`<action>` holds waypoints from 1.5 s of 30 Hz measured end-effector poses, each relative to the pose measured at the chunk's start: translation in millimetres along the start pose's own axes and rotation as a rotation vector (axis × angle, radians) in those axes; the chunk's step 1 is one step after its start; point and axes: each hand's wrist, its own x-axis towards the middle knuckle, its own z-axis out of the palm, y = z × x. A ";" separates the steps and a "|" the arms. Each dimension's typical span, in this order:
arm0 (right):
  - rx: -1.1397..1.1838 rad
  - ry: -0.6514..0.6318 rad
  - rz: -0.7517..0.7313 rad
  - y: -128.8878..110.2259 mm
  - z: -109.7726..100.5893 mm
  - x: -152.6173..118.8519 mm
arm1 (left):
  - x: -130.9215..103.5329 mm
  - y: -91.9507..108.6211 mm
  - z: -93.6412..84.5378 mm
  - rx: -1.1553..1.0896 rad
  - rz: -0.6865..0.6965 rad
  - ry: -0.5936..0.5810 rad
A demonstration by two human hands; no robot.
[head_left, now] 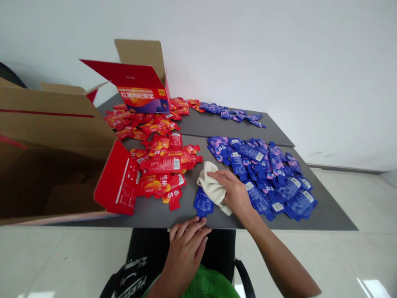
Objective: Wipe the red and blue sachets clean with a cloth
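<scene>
A white cloth (211, 182) is bunched in my right hand (234, 191), whose fingers are closed around it. The cloth lies over the upper part of a blue pouch (203, 203) on the table near its front edge. My left hand (189, 236) is at that edge, with its fingertips pressed on the pouch's narrow spout end; its thumb tip is hard to see. Beside the cloth on the right is a heap of blue pouches (263, 165). To the left lies a pile of red pouches (163, 163).
A large open carton (56, 136) with a red flap stands at the table's left. Behind it, a red printed box (142, 97) is open among more red pouches (119, 118). A row of blue pouches (235, 115) runs along the back of the grey table (248, 129), near the wall.
</scene>
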 end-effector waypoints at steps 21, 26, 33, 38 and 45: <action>0.129 -0.229 -0.104 -31.3 6.8 -44.3 | -2.9 0.0 2.4 0.004 -0.035 -0.006; 0.060 -0.157 0.014 -3.7 14.0 -16.2 | -1.4 0.4 0.6 -0.032 -0.024 -0.030; 0.074 0.023 -0.041 -12.4 -9.3 -10.7 | -1.4 0.6 2.2 -0.002 -0.012 0.000; 0.151 -0.261 -0.114 -38.5 -1.6 -49.5 | -5.2 -2.2 4.7 -0.010 -0.038 -0.016; 0.019 -0.053 0.038 9.4 11.9 -0.4 | -1.1 -0.6 -0.1 -0.017 0.001 -0.010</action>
